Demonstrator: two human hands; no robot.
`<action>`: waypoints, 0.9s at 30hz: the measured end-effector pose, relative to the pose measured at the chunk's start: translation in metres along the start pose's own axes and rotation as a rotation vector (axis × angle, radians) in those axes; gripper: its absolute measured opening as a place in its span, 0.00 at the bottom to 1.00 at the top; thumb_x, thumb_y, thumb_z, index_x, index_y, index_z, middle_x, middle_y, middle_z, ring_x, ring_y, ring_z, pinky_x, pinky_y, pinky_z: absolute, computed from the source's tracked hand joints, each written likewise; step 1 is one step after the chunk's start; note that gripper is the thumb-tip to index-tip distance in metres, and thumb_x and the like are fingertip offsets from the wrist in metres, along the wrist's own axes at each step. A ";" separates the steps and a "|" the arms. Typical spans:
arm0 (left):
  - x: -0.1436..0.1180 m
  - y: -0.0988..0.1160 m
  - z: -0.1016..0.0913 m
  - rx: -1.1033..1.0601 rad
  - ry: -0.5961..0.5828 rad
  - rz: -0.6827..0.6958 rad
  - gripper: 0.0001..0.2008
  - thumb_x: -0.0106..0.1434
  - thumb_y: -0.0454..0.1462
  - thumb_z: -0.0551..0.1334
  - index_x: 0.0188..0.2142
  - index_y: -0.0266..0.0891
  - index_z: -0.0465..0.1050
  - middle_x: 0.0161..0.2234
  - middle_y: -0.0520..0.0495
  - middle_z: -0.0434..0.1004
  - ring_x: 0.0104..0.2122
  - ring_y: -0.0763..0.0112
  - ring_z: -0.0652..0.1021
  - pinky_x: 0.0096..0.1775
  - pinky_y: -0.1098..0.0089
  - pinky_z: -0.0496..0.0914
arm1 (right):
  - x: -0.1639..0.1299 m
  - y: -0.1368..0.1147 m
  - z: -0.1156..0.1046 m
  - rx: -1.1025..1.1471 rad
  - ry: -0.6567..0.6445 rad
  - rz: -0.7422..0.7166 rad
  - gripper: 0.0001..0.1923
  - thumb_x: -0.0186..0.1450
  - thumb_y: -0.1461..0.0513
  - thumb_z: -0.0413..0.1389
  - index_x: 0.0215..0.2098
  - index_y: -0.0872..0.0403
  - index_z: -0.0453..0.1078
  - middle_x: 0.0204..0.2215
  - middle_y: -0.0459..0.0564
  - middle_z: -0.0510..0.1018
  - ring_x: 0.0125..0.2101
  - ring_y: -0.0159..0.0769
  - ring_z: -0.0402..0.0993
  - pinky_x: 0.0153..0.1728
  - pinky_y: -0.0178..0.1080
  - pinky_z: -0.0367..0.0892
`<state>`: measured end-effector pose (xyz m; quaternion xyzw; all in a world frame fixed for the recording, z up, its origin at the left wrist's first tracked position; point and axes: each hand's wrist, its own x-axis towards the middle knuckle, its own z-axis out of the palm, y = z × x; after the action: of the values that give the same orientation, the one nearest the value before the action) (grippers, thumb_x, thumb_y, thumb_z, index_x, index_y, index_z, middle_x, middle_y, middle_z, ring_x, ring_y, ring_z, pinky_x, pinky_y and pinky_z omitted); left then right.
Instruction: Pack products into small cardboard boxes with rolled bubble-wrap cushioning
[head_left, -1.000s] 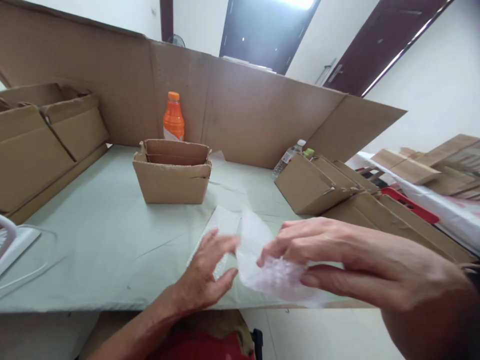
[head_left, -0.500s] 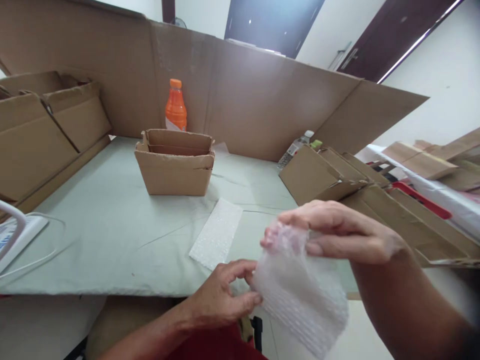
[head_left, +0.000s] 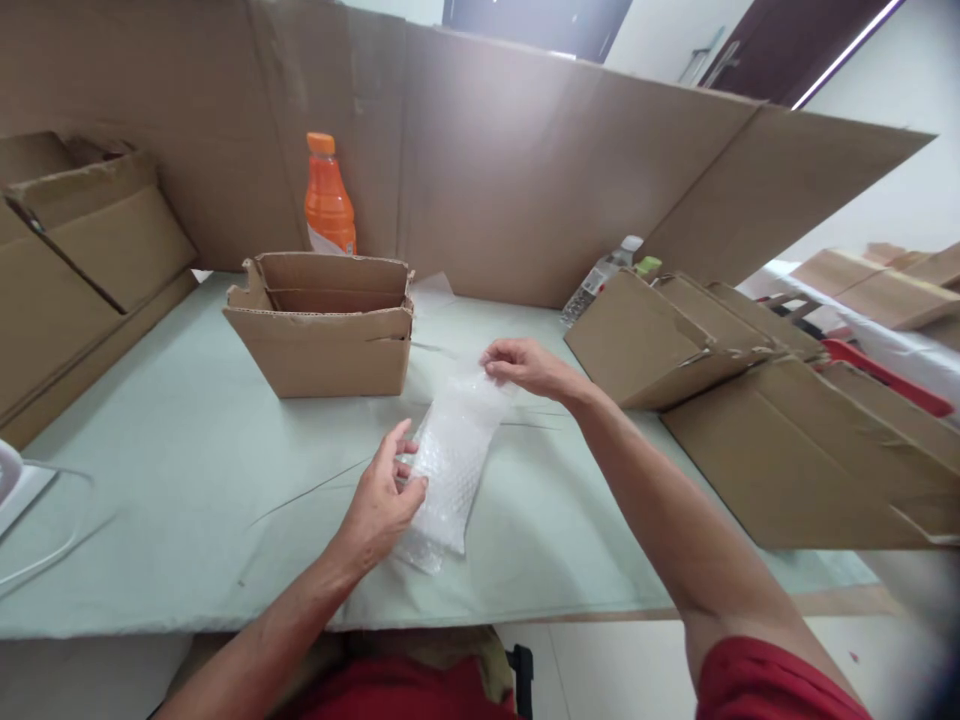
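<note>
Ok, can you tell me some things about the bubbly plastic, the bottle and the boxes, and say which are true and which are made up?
1. Both hands touch the bubble wrap. True: left hand at its near end, right hand at its far end.
2. The orange bottle lies on its side. False: it stands upright.
3. The small open box stands in front of the bottle. True.
4. The bubble wrap is inside that box. False: it lies on the table.
</note>
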<state>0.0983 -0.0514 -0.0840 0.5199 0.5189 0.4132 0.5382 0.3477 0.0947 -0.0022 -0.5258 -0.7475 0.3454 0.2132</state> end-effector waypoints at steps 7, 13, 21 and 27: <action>0.013 -0.019 -0.001 0.407 -0.014 0.126 0.23 0.60 0.32 0.57 0.55 0.41 0.72 0.61 0.41 0.64 0.36 0.72 0.74 0.39 0.66 0.73 | 0.043 0.046 0.025 -0.188 0.080 0.078 0.12 0.58 0.70 0.53 0.39 0.58 0.74 0.24 0.45 0.78 0.25 0.33 0.74 0.32 0.35 0.68; 0.014 -0.018 -0.013 0.549 0.042 0.226 0.20 0.62 0.33 0.57 0.53 0.39 0.74 0.61 0.39 0.65 0.33 0.73 0.76 0.38 0.65 0.75 | 0.027 0.055 0.027 -0.325 0.283 0.084 0.21 0.62 0.64 0.56 0.54 0.59 0.71 0.49 0.61 0.79 0.49 0.50 0.75 0.53 0.52 0.65; -0.007 -0.014 -0.054 0.656 -0.110 0.406 0.19 0.64 0.34 0.57 0.54 0.38 0.72 0.53 0.40 0.75 0.52 0.59 0.75 0.50 0.59 0.74 | -0.112 0.013 0.093 -0.402 -0.011 -0.423 0.26 0.67 0.49 0.58 0.58 0.53 0.68 0.59 0.61 0.72 0.57 0.51 0.70 0.54 0.55 0.65; -0.028 -0.025 -0.035 0.579 -0.057 0.293 0.27 0.63 0.34 0.57 0.62 0.37 0.63 0.48 0.41 0.75 0.41 0.64 0.77 0.41 0.63 0.76 | -0.144 -0.016 0.168 -0.492 -0.063 -0.422 0.38 0.63 0.51 0.61 0.65 0.63 0.60 0.63 0.71 0.66 0.62 0.60 0.61 0.57 0.61 0.60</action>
<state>0.0584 -0.0775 -0.1026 0.7320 0.5192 0.3069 0.3169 0.2738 -0.0920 -0.0964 -0.3842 -0.9072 0.1186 0.1234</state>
